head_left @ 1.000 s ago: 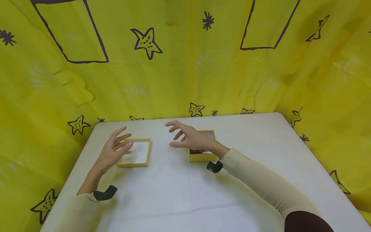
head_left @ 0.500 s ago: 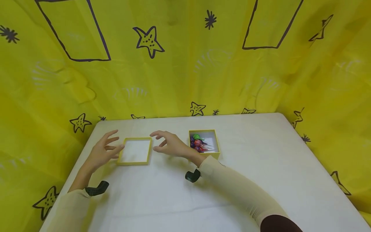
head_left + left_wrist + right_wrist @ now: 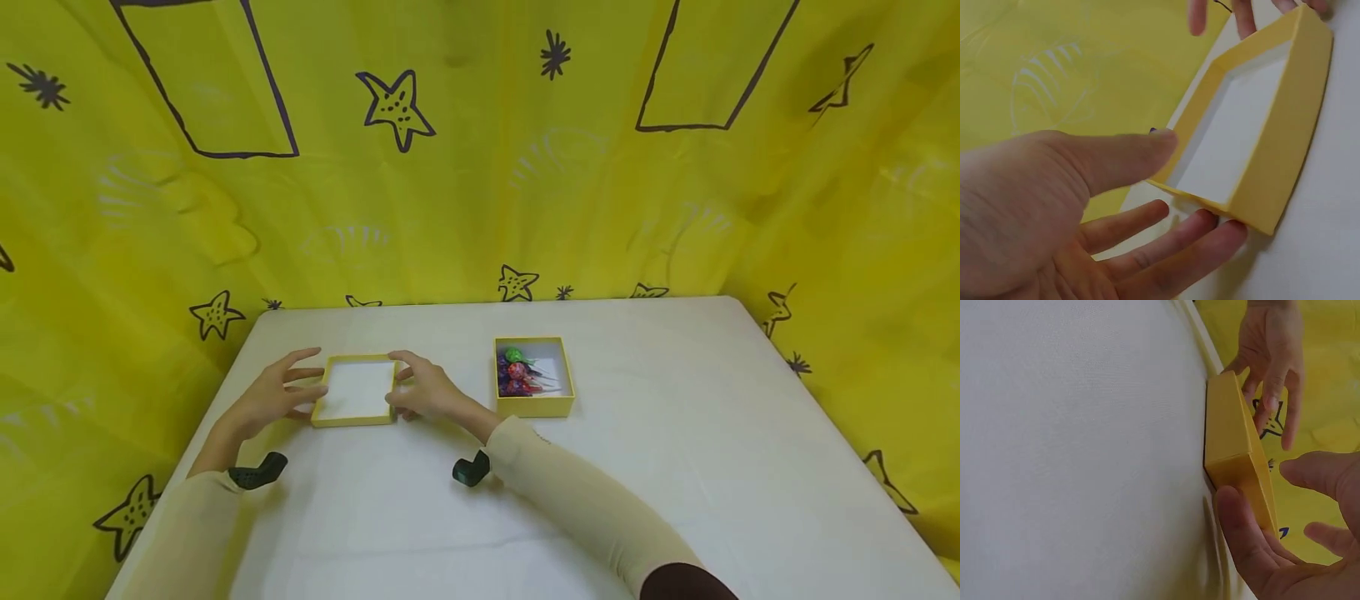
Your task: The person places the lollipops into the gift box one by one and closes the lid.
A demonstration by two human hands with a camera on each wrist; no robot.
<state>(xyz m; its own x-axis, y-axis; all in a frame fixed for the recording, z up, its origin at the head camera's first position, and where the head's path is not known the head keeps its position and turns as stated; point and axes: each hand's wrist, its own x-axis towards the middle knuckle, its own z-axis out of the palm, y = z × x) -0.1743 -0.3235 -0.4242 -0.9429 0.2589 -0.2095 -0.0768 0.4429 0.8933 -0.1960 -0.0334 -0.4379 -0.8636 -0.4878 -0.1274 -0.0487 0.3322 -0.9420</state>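
Note:
A shallow yellow box lid with a white inside lies hollow side up on the white table, between the two hands. Beside its left wall is my left hand, fingers spread. In the left wrist view the left thumb hangs by the rim, and two fingertips are at the outer wall. My right hand is at the lid's right side. One right fingertip touches the outer wall in the right wrist view, while another digit stays apart from the rim. Neither hand visibly grips the lid.
A deeper yellow box stands to the right of the right forearm. Several wrapped lollipops lie in its left part, sticks pointing right. A yellow patterned curtain hangs behind the table and along its sides.
My right hand has moved left from over the lollipop box to the lid's right side, uncovering that box. The left hand has come close against the lid's left wall.

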